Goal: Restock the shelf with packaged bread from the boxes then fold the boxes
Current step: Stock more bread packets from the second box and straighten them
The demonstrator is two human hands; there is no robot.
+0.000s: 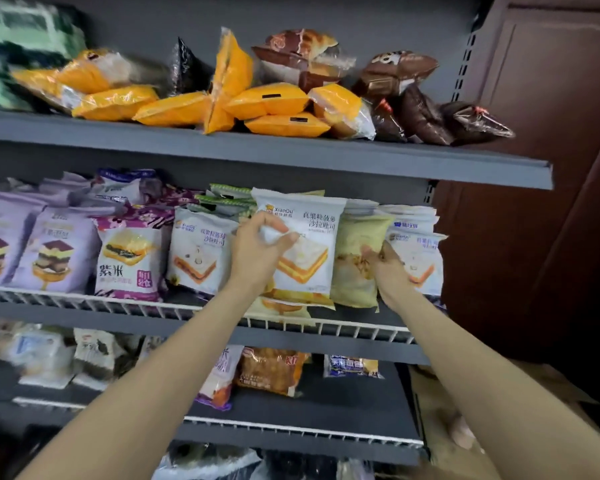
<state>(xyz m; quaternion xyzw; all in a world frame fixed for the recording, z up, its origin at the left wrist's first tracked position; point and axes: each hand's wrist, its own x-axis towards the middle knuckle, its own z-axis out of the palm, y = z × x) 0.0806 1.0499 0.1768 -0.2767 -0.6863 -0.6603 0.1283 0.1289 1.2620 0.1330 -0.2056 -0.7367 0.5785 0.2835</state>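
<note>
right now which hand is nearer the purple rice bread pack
Left. The left hand is a couple of packs to the right of the purple rice bread pack; the right hand is farther right, beyond it.

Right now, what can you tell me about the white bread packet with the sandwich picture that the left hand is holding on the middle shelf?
The white glossy plastic bread packet stands upright, leaning slightly, near the front of the grey middle shelf, behind its white wire rail. It has a crimped top seal, an orange logo, dark printed characters and a picture of a layered yellow-and-white sandwich. The left hand pinches its upper left part, puckering the film. A pale yellow packet sits against its right side, where the right hand rests.
</note>
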